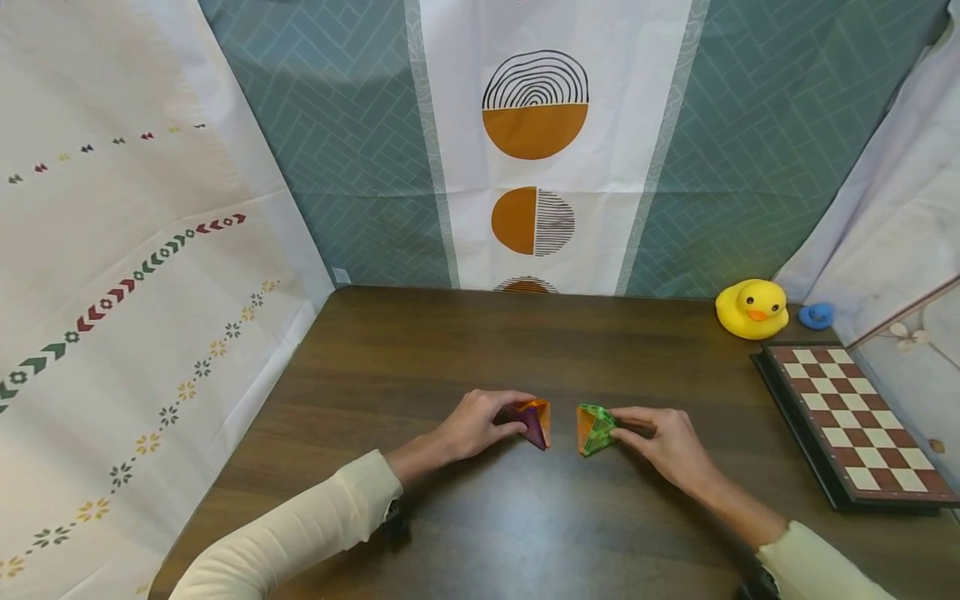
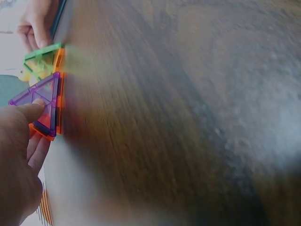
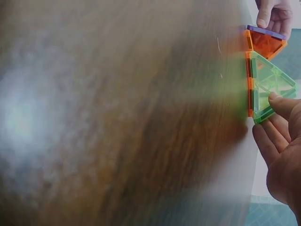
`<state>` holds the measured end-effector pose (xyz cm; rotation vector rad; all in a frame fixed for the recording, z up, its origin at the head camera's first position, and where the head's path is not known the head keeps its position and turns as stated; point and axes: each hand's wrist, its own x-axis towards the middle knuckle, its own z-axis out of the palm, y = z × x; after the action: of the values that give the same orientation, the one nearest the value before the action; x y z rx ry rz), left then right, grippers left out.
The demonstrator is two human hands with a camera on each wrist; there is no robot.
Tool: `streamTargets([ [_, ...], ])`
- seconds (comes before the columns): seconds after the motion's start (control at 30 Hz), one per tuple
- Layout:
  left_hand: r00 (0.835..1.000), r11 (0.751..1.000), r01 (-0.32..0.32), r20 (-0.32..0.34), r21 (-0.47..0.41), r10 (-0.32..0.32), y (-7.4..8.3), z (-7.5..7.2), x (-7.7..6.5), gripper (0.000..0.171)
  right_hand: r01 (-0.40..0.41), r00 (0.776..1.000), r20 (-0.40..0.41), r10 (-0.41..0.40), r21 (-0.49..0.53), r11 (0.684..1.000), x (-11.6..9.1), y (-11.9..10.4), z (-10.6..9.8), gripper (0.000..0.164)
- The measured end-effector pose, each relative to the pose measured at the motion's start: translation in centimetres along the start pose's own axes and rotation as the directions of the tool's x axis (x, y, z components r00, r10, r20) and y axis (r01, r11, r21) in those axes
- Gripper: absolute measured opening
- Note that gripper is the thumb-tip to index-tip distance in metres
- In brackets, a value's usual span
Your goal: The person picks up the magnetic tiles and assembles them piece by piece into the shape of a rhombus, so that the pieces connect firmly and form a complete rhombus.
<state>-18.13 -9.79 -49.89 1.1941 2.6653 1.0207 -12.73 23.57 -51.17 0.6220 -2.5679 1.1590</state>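
My left hand [image 1: 480, 423] pinches a small pyramid of translucent magnetic tiles, with a purple triangle [image 1: 533, 427] on the near side and orange pieces behind it. In the left wrist view its thumb presses the purple face [image 2: 55, 101] while the fingers reach round the back. My right hand [image 1: 666, 442] pinches a second tile pyramid [image 1: 598, 432], green with an orange side facing left. The right wrist view shows the thumb on the green triangle [image 3: 268, 80]. In the head view the two pyramids stand a small gap apart, orange sides facing each other.
A folding chessboard [image 1: 862, 417] lies at the right of the dark wooden table [image 1: 420, 342]. Behind it sit a yellow rubber duck [image 1: 752, 310] and a small blue duck [image 1: 816, 316]. Patterned cloths [image 1: 352, 150] hang at the back and sides.
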Motion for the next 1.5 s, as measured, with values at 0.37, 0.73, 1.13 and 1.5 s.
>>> streamTargets([
  [0.37,1.000,1.000,0.001,0.002,0.021,-0.001,0.6,0.5,0.5,0.046,-0.023,1.000,0.011,0.023,0.004,1.000,0.4,-0.2,0.5,0.034],
  [0.73,1.000,0.999,-0.023,0.003,0.027,0.023,0.8,1.0,1.1,0.047,-0.002,1.000,0.015,0.002,0.018,1.000,0.8,-0.5,1.1,0.034],
  [1.13,1.000,1.000,-0.022,-0.013,-0.008,0.022,0.9,0.8,1.2,0.048,-0.017,1.000,0.019,0.017,0.023,1.000,0.7,-0.4,0.9,0.036],
  [1.5,1.000,1.000,-0.010,0.000,0.011,0.010,0.8,1.3,1.1,0.048,-0.046,0.998,0.042,0.044,0.058,0.997,0.5,-0.7,1.4,0.034],
])
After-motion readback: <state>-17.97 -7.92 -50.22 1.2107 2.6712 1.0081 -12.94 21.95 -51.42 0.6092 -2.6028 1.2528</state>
